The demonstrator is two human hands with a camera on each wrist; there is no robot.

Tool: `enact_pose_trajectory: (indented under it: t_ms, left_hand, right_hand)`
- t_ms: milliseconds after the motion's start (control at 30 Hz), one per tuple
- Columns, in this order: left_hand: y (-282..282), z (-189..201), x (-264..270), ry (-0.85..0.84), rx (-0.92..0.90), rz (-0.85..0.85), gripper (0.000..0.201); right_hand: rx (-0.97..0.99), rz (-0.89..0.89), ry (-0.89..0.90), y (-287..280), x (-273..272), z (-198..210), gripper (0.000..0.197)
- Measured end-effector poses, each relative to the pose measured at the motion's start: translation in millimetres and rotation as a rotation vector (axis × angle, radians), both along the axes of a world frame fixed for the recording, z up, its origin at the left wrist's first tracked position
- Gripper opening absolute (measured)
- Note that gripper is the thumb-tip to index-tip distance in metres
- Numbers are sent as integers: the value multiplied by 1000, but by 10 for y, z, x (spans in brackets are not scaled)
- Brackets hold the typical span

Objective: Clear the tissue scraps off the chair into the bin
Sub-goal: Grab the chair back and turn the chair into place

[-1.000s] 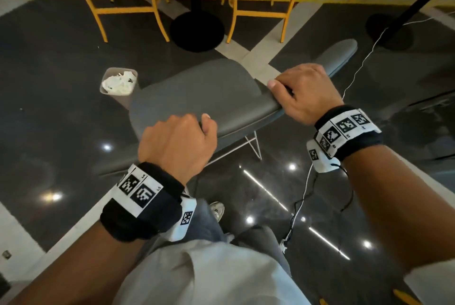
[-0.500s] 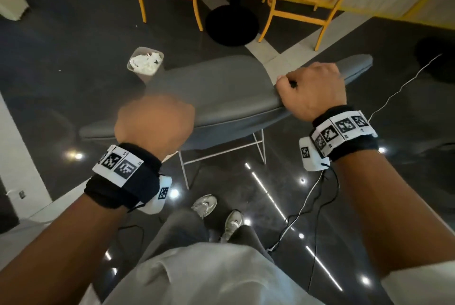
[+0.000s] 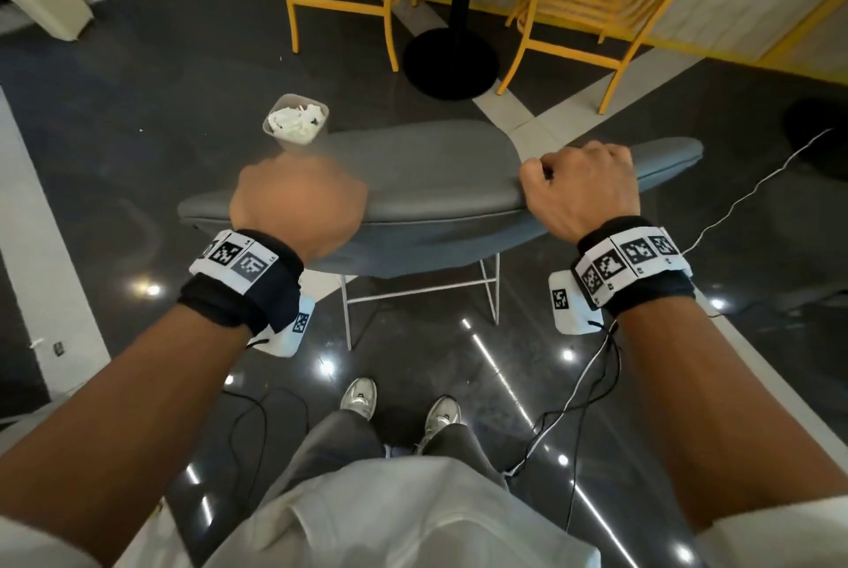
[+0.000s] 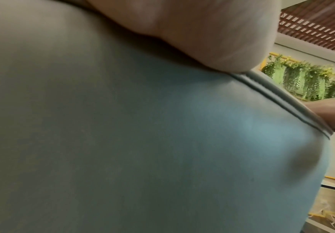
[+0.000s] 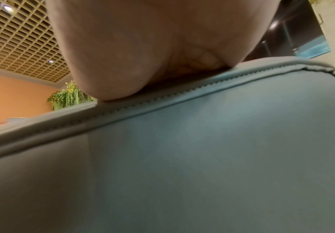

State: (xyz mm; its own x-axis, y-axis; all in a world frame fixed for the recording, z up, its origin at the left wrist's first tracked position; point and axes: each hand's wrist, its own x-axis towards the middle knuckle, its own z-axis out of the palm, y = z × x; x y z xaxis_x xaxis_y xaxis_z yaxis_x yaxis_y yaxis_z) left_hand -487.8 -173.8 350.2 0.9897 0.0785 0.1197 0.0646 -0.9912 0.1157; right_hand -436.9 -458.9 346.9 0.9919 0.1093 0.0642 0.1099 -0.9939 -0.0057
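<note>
Right now the grey chair (image 3: 426, 182) is held by its top edge with both hands. The right hand (image 3: 583, 191) is curled tight over the edge near the right end, and its fingers are wrapped around the seam. The left hand (image 3: 298, 205) is blurred; it looks curled over the chair's edge near the left end, but a firm grip cannot be told. The small bin (image 3: 316, 111) is seen on the dark floor (image 3: 137, 108) just behind the chair. White tissue scraps (image 3: 293, 121) are piled inside it.
</note>
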Motion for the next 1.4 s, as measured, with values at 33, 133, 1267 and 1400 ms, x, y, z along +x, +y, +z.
enact_pose_trajectory:
  t_ms: [33,133,1267,1400]
  left_hand:
    - [55,2,1,1,-6,-10,35]
    - [264,15,13,-9,-11,-46,33]
    - [1259,-135,1339,-143,-23,-147,29]
    - [1204,-120,1876,-188,-46,-150,18]
  right_hand:
    - [-1,-10,1,45,-36,4,50]
    - [-2,-56,10,214,-141,7,52]
    - [12,-209,-100,1107,593,-84,40]
    - [13,-201,-135,1062,1157,-94,39]
